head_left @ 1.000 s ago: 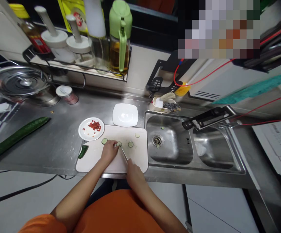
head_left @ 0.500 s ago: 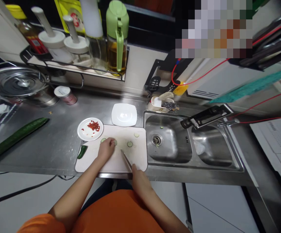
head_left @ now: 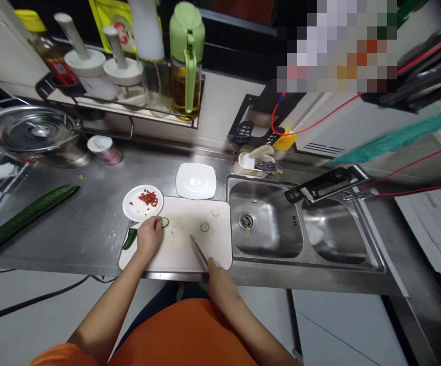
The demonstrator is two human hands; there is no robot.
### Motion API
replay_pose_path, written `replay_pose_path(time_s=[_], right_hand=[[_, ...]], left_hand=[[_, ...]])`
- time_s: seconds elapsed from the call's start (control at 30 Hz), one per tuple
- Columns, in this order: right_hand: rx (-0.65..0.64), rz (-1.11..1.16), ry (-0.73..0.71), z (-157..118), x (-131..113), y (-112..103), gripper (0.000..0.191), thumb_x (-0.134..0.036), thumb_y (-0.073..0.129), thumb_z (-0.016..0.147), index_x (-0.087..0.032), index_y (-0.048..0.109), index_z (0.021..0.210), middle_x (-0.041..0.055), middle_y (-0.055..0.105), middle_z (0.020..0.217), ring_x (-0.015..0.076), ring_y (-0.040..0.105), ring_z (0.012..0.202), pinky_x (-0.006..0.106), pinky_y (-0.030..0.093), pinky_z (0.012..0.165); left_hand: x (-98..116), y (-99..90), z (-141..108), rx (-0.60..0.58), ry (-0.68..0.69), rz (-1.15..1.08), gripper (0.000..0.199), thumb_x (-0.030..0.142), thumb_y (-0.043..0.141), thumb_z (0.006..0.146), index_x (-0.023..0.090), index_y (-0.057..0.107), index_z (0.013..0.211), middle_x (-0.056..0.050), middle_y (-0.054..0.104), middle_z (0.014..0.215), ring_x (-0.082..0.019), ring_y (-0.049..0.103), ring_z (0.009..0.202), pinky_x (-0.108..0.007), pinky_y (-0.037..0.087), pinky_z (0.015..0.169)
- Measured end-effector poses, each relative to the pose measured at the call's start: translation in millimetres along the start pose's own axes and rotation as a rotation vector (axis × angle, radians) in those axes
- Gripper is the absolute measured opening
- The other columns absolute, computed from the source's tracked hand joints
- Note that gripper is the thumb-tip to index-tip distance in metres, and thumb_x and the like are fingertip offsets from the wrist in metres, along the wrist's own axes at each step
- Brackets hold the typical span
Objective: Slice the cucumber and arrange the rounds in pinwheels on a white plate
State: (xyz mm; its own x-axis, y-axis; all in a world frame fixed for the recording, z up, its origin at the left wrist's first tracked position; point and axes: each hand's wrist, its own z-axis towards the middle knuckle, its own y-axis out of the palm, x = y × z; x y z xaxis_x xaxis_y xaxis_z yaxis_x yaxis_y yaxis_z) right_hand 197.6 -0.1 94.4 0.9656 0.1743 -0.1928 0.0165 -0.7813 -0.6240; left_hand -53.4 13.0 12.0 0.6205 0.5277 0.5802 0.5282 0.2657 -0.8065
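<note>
My left hand (head_left: pixel 150 238) is over the left part of the white cutting board (head_left: pixel 182 259), its fingers closed at a thin cucumber slice (head_left: pixel 165 222). How firmly they pinch it is hard to see. A green cucumber end piece (head_left: pixel 130 238) lies just left of that hand. My right hand (head_left: pixel 220 282) grips a knife (head_left: pixel 199 250) at the board's front edge, its blade pointing up and left over the board. Further right on the board rest another cucumber slice (head_left: pixel 204 227) and a paler slice (head_left: pixel 215 213). Small wet bits dot the middle of the board.
A plate of chopped red pieces (head_left: pixel 132 214) touches the board's back left corner. Behind the board stands a white square dish (head_left: pixel 196 190). A long cucumber (head_left: pixel 25 218) lies at left. The double sink (head_left: pixel 266 244) adjoins on the right; a seasoning rack (head_left: pixel 128 114) hangs above.
My left hand has moved left across the board, and the slice that was by its fingertips near the middle is gone from there. My right hand and the knife have stayed in place.
</note>
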Motion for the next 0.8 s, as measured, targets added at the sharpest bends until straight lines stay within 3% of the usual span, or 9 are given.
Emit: replay_pose_path(time_s=[0.17, 0.23, 0.4, 0.47, 0.6, 0.8], right_hand=[[0.009, 0.002, -0.018, -2.6, -2.1, -0.9, 0.046, 0.002, 0.033, 0.081, -0.015, 0.044, 0.122, 0.0114, 0.064, 0.092, 0.0210, 0.061, 0.095, 0.025, 0.041, 0.073], [0.016, -0.003, -0.031, -2.9, -3.4, -1.0, 0.042, 0.002, 0.031, 0.083, -0.013, 0.045, 0.120, 0.0115, 0.064, 0.089, 0.0210, 0.061, 0.094, 0.025, 0.042, 0.072], [0.015, -0.026, -0.016, -1.6, -5.9, 0.4, 0.045, 0.002, 0.030, 0.084, -0.012, 0.043, 0.124, 0.0144, 0.065, 0.093, 0.0232, 0.063, 0.093, 0.027, 0.045, 0.071], [0.009, -0.024, -0.003, -1.2, -6.6, 0.8, 0.047, 0.002, 0.031, 0.084, -0.013, 0.041, 0.127, 0.0151, 0.065, 0.094, 0.0237, 0.063, 0.094, 0.028, 0.046, 0.072], [0.006, -0.030, 0.001, -1.9, -7.5, 1.3, 0.047, 0.002, 0.030, 0.084, -0.013, 0.042, 0.127, 0.0146, 0.066, 0.092, 0.0237, 0.063, 0.095, 0.029, 0.046, 0.075], [0.018, -0.030, -0.010, -1.9, -6.3, 3.5, 0.047, 0.003, 0.031, 0.083, -0.014, 0.043, 0.125, 0.0131, 0.066, 0.089, 0.0239, 0.062, 0.097, 0.029, 0.046, 0.074]], left_hand=[[14.4, 6.3, 0.6, 0.007, 0.152, -0.026, 0.024, 0.027, 0.048, 0.081, 0.017, 0.065, 0.095, -0.008, 0.065, 0.095, -0.020, 0.058, 0.091, -0.032, 0.044, 0.087], [32.1, 14.2, 3.0, -0.100, 0.222, -0.045, 0.023, 0.027, 0.050, 0.080, 0.018, 0.065, 0.096, -0.007, 0.065, 0.097, -0.019, 0.058, 0.090, -0.031, 0.044, 0.085], [87.6, 46.5, 11.0, -0.497, 0.307, 0.063, 0.024, 0.023, 0.055, 0.076, 0.018, 0.066, 0.098, -0.006, 0.063, 0.096, -0.017, 0.057, 0.090, -0.027, 0.043, 0.083], [102.4, 58.2, 12.2, -0.585, 0.345, 0.146, 0.024, 0.020, 0.056, 0.074, 0.018, 0.066, 0.096, -0.007, 0.061, 0.097, -0.018, 0.056, 0.092, -0.026, 0.042, 0.082], [112.3, 70.2, 11.3, -0.623, 0.367, 0.240, 0.020, 0.020, 0.054, 0.075, 0.017, 0.065, 0.091, -0.007, 0.059, 0.097, -0.017, 0.055, 0.090, -0.026, 0.042, 0.077], [113.1, 70.6, 11.5, -0.632, 0.342, 0.250, 0.014, 0.017, 0.054, 0.074, 0.017, 0.064, 0.083, -0.007, 0.059, 0.095, -0.016, 0.055, 0.084, -0.026, 0.042, 0.072]])
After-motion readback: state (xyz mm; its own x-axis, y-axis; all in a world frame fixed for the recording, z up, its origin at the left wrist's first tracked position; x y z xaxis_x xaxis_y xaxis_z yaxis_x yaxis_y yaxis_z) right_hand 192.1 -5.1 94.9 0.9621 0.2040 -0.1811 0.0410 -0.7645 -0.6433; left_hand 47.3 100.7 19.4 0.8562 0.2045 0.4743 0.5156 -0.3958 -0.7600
